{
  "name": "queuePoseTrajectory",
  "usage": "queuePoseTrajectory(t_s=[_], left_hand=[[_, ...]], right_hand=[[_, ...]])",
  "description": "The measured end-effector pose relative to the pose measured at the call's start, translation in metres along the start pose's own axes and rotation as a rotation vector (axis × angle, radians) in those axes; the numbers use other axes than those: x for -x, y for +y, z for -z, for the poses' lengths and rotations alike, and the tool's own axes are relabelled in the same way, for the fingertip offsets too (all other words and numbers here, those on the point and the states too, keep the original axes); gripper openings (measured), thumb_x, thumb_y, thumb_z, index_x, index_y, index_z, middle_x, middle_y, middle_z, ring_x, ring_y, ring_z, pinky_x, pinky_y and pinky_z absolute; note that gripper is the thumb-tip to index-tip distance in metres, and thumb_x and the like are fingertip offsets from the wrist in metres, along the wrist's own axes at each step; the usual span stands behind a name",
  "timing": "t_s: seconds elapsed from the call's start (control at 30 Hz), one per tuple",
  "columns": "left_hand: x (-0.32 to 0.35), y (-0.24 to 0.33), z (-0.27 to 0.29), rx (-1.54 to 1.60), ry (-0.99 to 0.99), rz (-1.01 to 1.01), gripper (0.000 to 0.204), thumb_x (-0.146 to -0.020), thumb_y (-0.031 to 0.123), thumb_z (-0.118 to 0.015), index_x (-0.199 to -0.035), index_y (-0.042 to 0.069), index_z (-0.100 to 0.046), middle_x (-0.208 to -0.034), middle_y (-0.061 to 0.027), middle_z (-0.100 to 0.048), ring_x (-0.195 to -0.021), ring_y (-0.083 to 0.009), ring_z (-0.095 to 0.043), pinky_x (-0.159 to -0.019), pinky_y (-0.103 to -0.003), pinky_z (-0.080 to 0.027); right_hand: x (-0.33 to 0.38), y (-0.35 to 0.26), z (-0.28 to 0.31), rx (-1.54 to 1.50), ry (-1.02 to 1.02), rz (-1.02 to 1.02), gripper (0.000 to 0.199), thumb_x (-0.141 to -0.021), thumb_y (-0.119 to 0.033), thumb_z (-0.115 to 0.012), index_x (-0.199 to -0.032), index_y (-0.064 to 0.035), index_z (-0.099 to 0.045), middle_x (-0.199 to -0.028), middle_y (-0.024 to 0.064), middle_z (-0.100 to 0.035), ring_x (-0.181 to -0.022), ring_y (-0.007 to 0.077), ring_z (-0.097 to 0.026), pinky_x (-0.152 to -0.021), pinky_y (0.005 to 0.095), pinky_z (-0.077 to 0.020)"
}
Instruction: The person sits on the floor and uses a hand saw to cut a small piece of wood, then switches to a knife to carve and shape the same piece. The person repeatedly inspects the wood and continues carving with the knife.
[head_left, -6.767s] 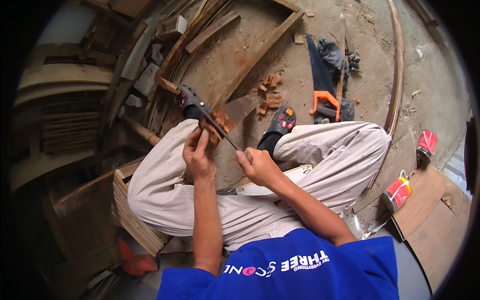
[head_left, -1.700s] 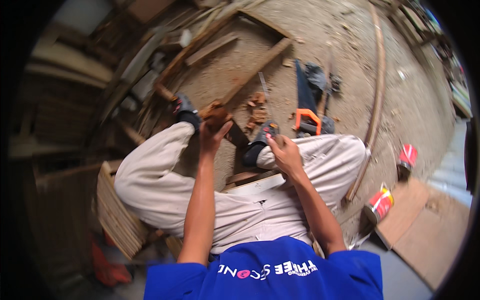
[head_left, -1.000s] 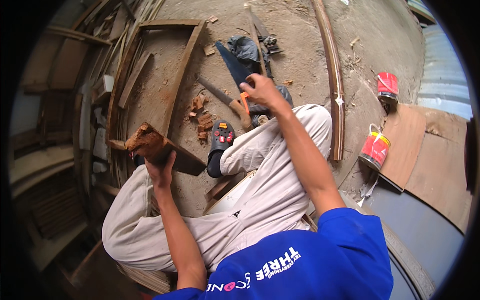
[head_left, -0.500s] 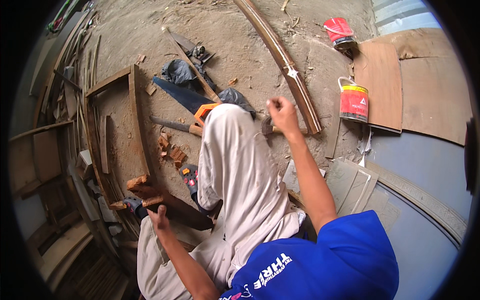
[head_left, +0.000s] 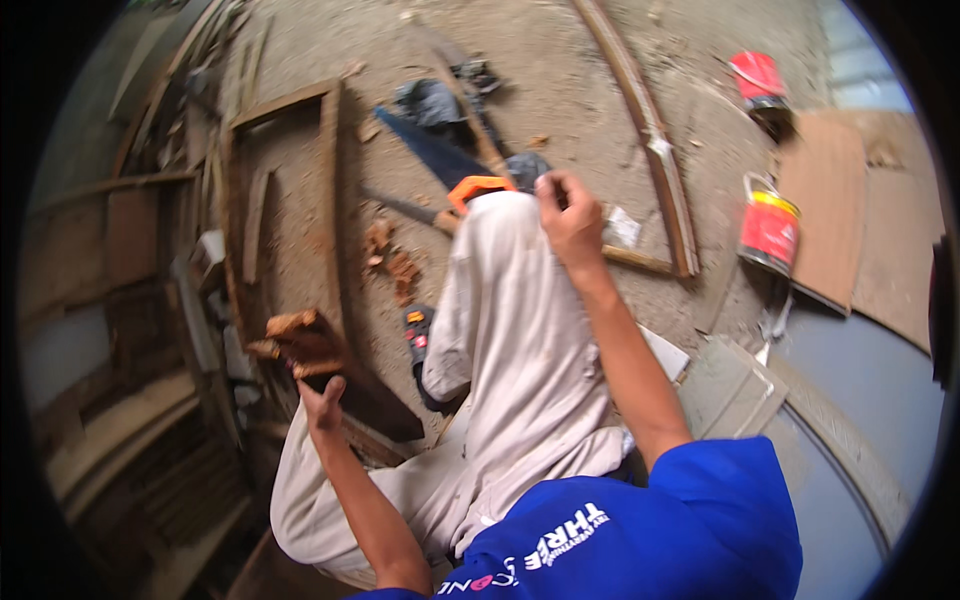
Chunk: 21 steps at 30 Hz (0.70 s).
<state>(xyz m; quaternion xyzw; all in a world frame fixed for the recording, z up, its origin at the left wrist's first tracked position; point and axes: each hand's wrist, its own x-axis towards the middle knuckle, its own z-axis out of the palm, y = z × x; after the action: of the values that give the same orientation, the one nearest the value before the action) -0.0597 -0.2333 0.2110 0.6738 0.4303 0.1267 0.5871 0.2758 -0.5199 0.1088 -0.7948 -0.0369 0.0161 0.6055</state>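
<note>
My left hand point(head_left: 324, 402) grips a dark wooden piece point(head_left: 305, 345) with a rough reddish end, held low at my left beside my bent leg in pale trousers point(head_left: 510, 330). My right hand point(head_left: 570, 215) is stretched out over my raised knee with its fingers curled. It hovers right next to the orange handle of a hand saw point(head_left: 478, 186), whose dark blade point(head_left: 425, 150) lies on the dirt floor beyond. Whether those fingers hold anything is hidden. A grey cloth point(head_left: 525, 167) lies just past the knee.
A wooden frame point(head_left: 330, 190) and wood chips point(head_left: 390, 262) lie on the ground ahead. A curved timber strip point(head_left: 650, 140) runs at the right. Two red tins point(head_left: 768, 225) point(head_left: 757, 75) stand by cardboard sheets point(head_left: 830, 210). Stacked boards point(head_left: 120, 300) fill the left.
My view has swung to the right. My right hand left the wooden piece and reached out over my knee toward the saw handle. My left hand kept hold of the wood, now low left.
</note>
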Motion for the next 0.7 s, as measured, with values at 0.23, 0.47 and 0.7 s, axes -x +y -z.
queuePoseTrajectory(t_s=[0.23,0.47,0.7], left_hand=[[0.023,0.037,-0.011,0.136,0.067,-0.084,0.067,-0.072,0.033,-0.089,-0.122,0.002,-0.057,-0.107,-0.0038,-0.064,-0.096,-0.0133,-0.061,-0.085,-0.03,-0.05],[0.049,0.077,0.002,0.159,0.174,-0.074,0.063,-0.081,0.033,-0.085,-0.126,-0.002,-0.057,-0.109,-0.0082,-0.068,-0.1,-0.0165,-0.064,-0.092,-0.031,-0.05],[0.072,0.084,0.029,0.206,0.183,-0.222,0.052,-0.083,0.034,-0.083,-0.115,0.0,-0.061,-0.101,-0.006,-0.069,-0.092,-0.0132,-0.063,-0.084,-0.029,-0.051]], right_hand=[[0.001,-0.006,-0.144,0.684,-0.844,0.24,0.028,-0.084,-0.021,-0.073,-0.099,0.0014,-0.07,-0.096,0.0236,-0.071,-0.093,0.0379,-0.071,-0.082,0.0459,-0.0566],[0.031,0.119,-0.229,1.044,-0.901,0.27,0.031,-0.083,-0.019,-0.074,-0.108,-0.0012,-0.07,-0.109,0.0215,-0.072,-0.101,0.0363,-0.071,-0.088,0.0469,-0.0571],[0.033,0.112,-0.237,1.045,-0.955,0.471,0.044,-0.086,-0.023,-0.067,-0.112,0.01,-0.055,-0.101,0.0289,-0.067,-0.097,0.0436,-0.069,-0.084,0.0489,-0.0558]])
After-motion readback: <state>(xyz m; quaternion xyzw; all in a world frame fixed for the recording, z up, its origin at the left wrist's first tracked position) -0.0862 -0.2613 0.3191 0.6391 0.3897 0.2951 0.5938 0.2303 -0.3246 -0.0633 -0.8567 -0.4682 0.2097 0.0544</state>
